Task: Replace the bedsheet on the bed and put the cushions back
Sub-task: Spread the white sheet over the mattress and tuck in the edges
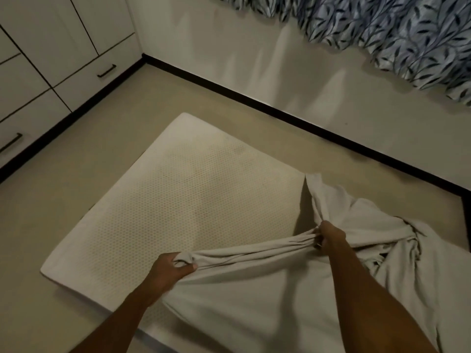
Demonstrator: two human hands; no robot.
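A pale grey bedsheet [280,289] lies bunched over a cream mattress [193,200] patterned with small honeycomb dots. Blue-and-white curtains [382,29] carry a dark leaf print, beside off-white cabinets [51,47] with black handles and a black skirting board [254,100].

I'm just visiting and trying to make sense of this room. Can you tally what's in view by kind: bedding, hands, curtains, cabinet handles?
Mattress: 1
Bedsheet: 1
Hands, left hand and right hand, both gripping the sheet: 2
Leaf-print curtain: 1
Black cabinet handles: 2
Cushions: 0 in view
Total: 7
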